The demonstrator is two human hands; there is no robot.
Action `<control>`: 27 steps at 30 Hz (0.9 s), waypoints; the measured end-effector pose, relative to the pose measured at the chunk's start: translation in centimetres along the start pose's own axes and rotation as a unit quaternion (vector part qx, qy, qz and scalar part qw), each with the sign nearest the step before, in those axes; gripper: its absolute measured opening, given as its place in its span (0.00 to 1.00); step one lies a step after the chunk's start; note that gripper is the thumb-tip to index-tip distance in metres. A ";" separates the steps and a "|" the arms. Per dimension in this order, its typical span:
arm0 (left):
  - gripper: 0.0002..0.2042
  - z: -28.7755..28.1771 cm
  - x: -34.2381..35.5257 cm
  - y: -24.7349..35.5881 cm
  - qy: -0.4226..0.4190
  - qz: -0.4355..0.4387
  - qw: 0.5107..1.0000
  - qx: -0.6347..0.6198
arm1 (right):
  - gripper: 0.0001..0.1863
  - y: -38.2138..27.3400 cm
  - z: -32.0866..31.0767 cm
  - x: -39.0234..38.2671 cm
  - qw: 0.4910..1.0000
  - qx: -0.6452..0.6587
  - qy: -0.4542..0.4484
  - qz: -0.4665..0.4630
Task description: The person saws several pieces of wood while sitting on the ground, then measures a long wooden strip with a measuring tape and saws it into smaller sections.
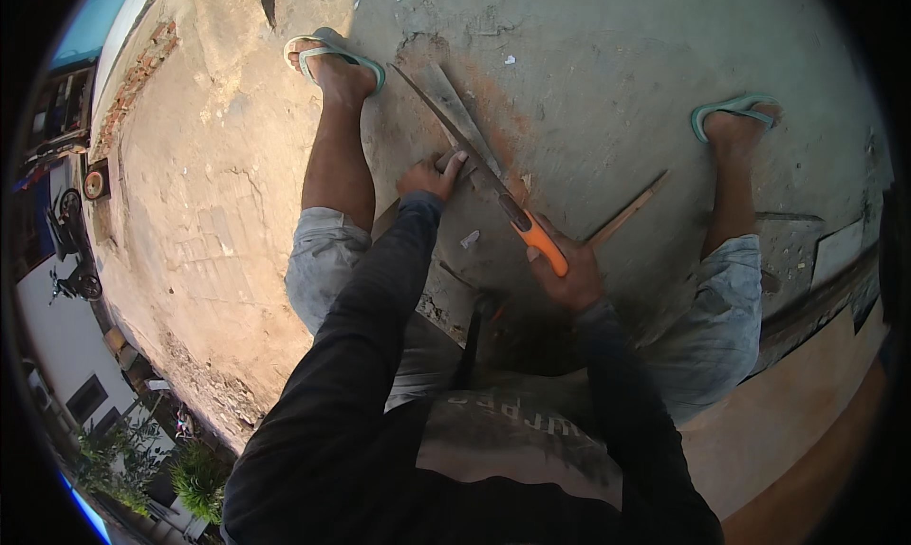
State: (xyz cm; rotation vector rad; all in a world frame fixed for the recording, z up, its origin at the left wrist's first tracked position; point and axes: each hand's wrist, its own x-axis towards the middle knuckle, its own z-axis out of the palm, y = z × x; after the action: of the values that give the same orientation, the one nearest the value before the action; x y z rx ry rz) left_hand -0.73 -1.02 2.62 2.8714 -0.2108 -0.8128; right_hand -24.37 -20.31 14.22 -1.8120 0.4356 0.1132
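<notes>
A long, narrow, slightly curved dark blade with an orange handle (546, 244) slants across the space between my legs, its tip pointing up and left. My right hand (572, 277) is wrapped round the orange handle. Partway along the blade, my left hand (432, 178) grips it, thumb lying on top. Whether this is a machete or a saw, I cannot tell, as the cutting edge is unclear. Behind the blade lies a flat grey strip (465, 118), partly covered by it. Beyond my right hand, a pointed wooden stick (631, 206) slants up and right.
My sandalled feet stand wide apart on rough concrete ground (588, 80). Near my lap is a dark upright thing (479, 317) with a bit of red. Boards (835, 251) lie at the right. A motorcycle (71, 246) and plants (199, 479) are far left.
</notes>
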 end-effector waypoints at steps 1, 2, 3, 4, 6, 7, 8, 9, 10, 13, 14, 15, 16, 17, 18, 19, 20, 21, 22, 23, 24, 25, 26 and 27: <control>0.44 -0.3 0.1 0.3 -0.008 0.003 1.000 -0.002 | 0.31 0.2 0.7 3.6 1.000 -0.013 -0.013 0.014; 0.45 -0.7 0.2 0.4 -0.014 0.000 1.000 -0.010 | 0.30 0.1 0.7 4.9 1.000 -0.018 -0.021 0.015; 0.45 -0.9 0.3 0.5 -0.019 -0.003 1.000 -0.018 | 0.30 0.0 1.0 5.6 0.999 -0.019 -0.028 0.021; 0.46 -0.8 0.3 0.4 -0.022 -0.004 1.000 -0.006 | 0.30 -0.1 1.0 5.0 0.999 -0.010 -0.025 0.018; 0.47 0.2 0.5 0.0 -0.025 -0.009 1.000 0.009 | 0.29 -0.2 0.6 2.7 0.999 0.011 0.007 -0.035; 0.47 0.2 0.6 0.3 -0.017 0.000 1.000 -0.002 | 0.30 -0.1 0.0 0.0 0.996 0.025 0.038 -0.082; 0.48 -0.2 0.4 0.4 -0.010 0.003 1.000 -0.010 | 0.30 -0.6 -0.3 -1.3 0.989 0.042 0.066 -0.128; 0.48 -0.2 0.1 0.3 -0.003 0.007 1.000 -0.018 | 0.30 -0.6 -0.3 -1.4 0.994 0.033 0.046 -0.091; 0.48 0.4 0.0 -0.2 -0.006 0.002 1.000 -0.010 | 0.30 -0.8 -0.2 -1.4 0.998 0.024 0.027 -0.054; 0.49 1.2 0.5 -0.8 -0.010 0.002 1.000 0.008 | 0.30 -2.0 0.1 3.0 1.000 -0.008 -0.018 0.010; 0.50 1.5 0.5 -0.9 -0.016 -0.002 1.000 0.017 | 0.30 -2.2 0.0 4.2 1.000 -0.006 -0.012 -0.002; 0.51 1.0 0.9 -0.5 -0.018 -0.004 0.999 0.027 | 0.29 -2.3 0.0 5.5 1.000 -0.002 -0.006 -0.015; 0.50 0.4 0.8 -0.4 0.009 0.016 1.000 0.016 | 0.29 -2.4 -0.1 6.1 0.998 0.010 0.021 -0.056; 0.49 0.2 -0.3 -0.8 0.028 0.030 0.999 0.002 | 0.28 -2.3 -0.1 6.1 0.995 0.021 0.040 -0.091; 0.48 0.0 -1.1 -0.9 0.048 0.044 0.998 -0.011 | 0.28 -2.3 -0.3 5.4 0.992 0.045 0.066 -0.093; 0.46 -0.3 -1.5 -0.7 0.046 0.030 0.998 -0.026 | 0.28 -2.3 -0.8 4.2 0.989 0.070 0.092 -0.095; 0.44 -1.9 -2.4 0.1 0.046 0.014 0.998 -0.038 | 0.28 -2.3 -1.2 2.9 0.984 0.097 0.116 -0.098; 0.42 -3.3 -3.0 0.4 0.049 -0.002 0.998 -0.048 | 0.28 -2.2 -1.0 1.9 0.981 0.104 0.129 -0.101; 0.40 -3.1 -3.1 0.4 0.056 0.007 0.998 -0.038 | 0.28 -2.1 -0.9 1.0 0.978 0.110 0.144 -0.103; 0.38 -2.3 -3.0 0.7 0.064 0.020 0.997 -0.028 | 0.28 -2.2 -0.8 0.3 0.974 0.116 0.161 -0.105; 0.36 -1.4 -2.8 1.1 0.067 0.035 0.997 -0.022 | 0.29 -2.0 -0.9 -0.3 0.981 0.110 0.140 -0.080; 0.37 -0.9 -2.3 1.2 0.054 0.013 0.998 -0.032 | 0.29 -1.9 -1.0 -0.8 0.986 0.104 0.119 -0.055; 0.37 -0.4 -2.1 1.5 0.036 -0.012 0.998 -0.046 | 0.30 -1.6 -1.2 -1.5 0.991 0.095 0.095 -0.026; 0.38 0.1 -1.9 1.7 0.019 -0.038 0.997 -0.059 | 0.31 -1.3 -1.3 -2.0 0.995 0.063 0.075 -0.014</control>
State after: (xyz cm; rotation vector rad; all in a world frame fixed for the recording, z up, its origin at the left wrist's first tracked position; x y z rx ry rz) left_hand -2.56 -2.34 3.81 2.7952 -0.0488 -0.7566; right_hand -26.00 -20.81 16.36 -1.7065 0.5120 -0.0685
